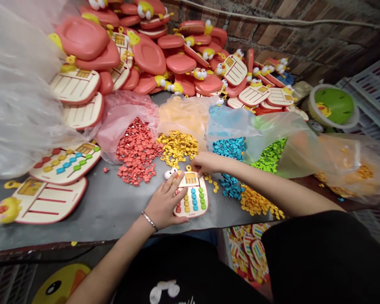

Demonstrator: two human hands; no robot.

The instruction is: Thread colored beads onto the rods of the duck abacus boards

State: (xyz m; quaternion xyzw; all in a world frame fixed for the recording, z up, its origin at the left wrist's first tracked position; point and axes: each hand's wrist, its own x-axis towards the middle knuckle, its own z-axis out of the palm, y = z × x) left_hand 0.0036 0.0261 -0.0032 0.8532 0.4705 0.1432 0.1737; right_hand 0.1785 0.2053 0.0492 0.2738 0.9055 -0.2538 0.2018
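Note:
A cream toy board (191, 213) with a red rim lies on the grey table in front of me. Rows of red, yellow, blue and green beads sit in its slots. My left hand (166, 202) rests on the board's left side, fingers spread. At the board's top right corner, my right hand (205, 164) is closed with its fingers bent; whatever they hold is hidden. Piles of red pieces (136, 152), yellow pieces (179, 147) and blue pieces (229, 148) spill from bags just beyond. Small orange-yellow pieces (258, 202) lie right of the board, under my right forearm.
Many red-backed toy boards (180, 63) are heaped against the brick wall. Green pieces (270, 154) and a bag of orange pieces (361, 171) lie to the right. A filled board (66, 162) overlaps a bare-slotted board (53, 200) at left. Below the table edge stands a box of boards (250, 253).

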